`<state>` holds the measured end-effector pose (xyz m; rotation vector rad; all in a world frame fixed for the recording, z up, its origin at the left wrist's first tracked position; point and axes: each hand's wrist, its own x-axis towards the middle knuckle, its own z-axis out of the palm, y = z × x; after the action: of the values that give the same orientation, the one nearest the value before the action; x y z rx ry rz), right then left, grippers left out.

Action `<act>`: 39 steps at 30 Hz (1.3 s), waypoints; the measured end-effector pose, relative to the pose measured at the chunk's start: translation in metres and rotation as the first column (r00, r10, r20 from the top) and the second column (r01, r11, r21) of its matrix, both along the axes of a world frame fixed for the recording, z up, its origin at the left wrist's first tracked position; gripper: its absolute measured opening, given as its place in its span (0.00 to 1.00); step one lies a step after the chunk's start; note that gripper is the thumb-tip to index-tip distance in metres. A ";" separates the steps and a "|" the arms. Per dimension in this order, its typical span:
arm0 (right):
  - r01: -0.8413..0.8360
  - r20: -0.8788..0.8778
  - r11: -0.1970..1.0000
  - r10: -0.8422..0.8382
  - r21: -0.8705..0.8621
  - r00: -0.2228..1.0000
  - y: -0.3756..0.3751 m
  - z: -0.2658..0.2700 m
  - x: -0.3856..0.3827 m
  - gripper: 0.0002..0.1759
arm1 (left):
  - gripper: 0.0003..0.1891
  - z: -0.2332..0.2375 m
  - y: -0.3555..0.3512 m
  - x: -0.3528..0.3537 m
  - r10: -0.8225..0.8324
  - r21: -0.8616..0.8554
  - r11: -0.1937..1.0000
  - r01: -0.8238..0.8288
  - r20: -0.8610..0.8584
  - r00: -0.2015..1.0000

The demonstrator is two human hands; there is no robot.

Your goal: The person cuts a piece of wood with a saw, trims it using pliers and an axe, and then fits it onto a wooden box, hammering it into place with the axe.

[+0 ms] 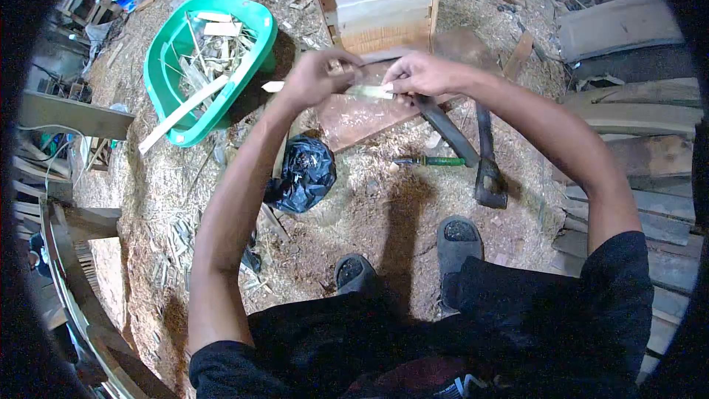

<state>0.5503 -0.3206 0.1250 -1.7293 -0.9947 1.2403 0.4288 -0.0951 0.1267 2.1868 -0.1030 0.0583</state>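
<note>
Between my hands, level above the board on the floor, is a pale thin wood strip (pixel 369 91) with a pointed left end. My left hand (pixel 319 80), slightly blurred, is closed around it, and the pointed tip sticks out on the far side. The fingers of my right hand (pixel 422 77) pinch the strip near its right end. Under the hands lies a reddish-brown board (pixel 354 122) sprinkled with shavings. A dark flat-bladed tool (pixel 449 131) rests partly on the board below my right hand. Nearby on the ground is a green-handled tool (pixel 443 162).
A green basin (pixel 156 77) of wood scraps stands left, a long strip leaning over its rim. Below it sits a black plastic bag (pixel 304 174). A dark long-handled tool (pixel 489 177) lies right. A wooden box (pixel 384 11) stands ahead; planks (pixel 628 155) line the right.
</note>
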 end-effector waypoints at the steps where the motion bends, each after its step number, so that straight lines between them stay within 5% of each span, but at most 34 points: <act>1: 0.050 -0.043 0.999 -0.051 -0.015 0.998 0.000 0.009 0.002 0.12 | 0.11 0.010 0.004 0.004 0.111 -0.099 0.990 -0.096 0.159 0.981; 3: 0.211 -0.159 0.977 -0.209 -0.005 0.965 -0.009 0.022 0.008 0.12 | 0.10 0.042 0.014 0.010 0.390 -0.185 0.918 -0.351 0.247 0.887; 6: 0.400 -0.365 0.904 -0.325 0.151 0.872 -0.019 0.043 0.023 0.12 | 0.14 0.051 0.056 0.040 0.532 -0.331 0.842 -0.425 0.386 0.754; 10: 0.642 -0.244 0.656 -0.599 0.397 0.763 -0.002 0.049 0.066 0.11 | 0.32 0.042 0.066 0.095 0.705 -0.337 0.675 -0.656 0.034 0.708; 13: 0.717 0.130 0.506 -0.849 0.479 0.512 0.007 0.061 0.106 0.14 | 0.31 0.040 0.054 0.132 0.782 -0.208 0.564 -0.799 -0.176 0.598; 16: 0.716 0.310 0.425 -0.903 0.553 0.297 0.012 0.045 0.151 0.15 | 0.30 0.033 0.035 0.142 0.642 -0.583 0.437 -0.685 -0.330 0.691; 19: 0.726 0.087 0.413 -0.893 0.549 0.442 0.016 0.022 0.164 0.13 | 0.24 0.028 0.031 0.137 0.586 -0.571 0.537 -0.621 -0.277 0.761; 20: 0.671 0.306 0.508 -0.861 0.540 0.406 0.016 0.018 0.168 0.13 | 0.18 0.022 0.038 0.137 0.537 -0.625 0.531 -0.572 -0.274 0.798; 23: 0.793 0.203 0.496 -0.869 0.354 0.452 0.010 0.042 0.135 0.17 | 0.15 -0.021 0.066 0.154 0.500 -0.673 0.548 -0.496 -0.212 0.840; 27: 0.775 0.314 0.485 -0.870 0.406 0.380 -0.009 0.032 0.117 0.19 | 0.13 0.029 0.009 0.113 0.687 -0.618 0.459 -0.638 -0.209 0.696; 31: 0.712 0.273 0.419 -0.908 0.563 0.318 -0.022 0.022 0.102 0.19 | 0.11 0.027 0.003 0.096 0.631 -0.657 0.433 -0.617 -0.268 0.728; 39: 0.694 0.391 0.550 -0.831 0.465 0.396 -0.048 0.038 0.030 0.17 | 0.15 0.025 -0.005 0.036 0.518 -0.750 0.269 -0.604 -0.416 0.748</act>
<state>0.5808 -0.3687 0.1629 -2.0376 -0.4386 -0.0554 0.4645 -0.0997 0.1517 1.0683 0.6695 0.3479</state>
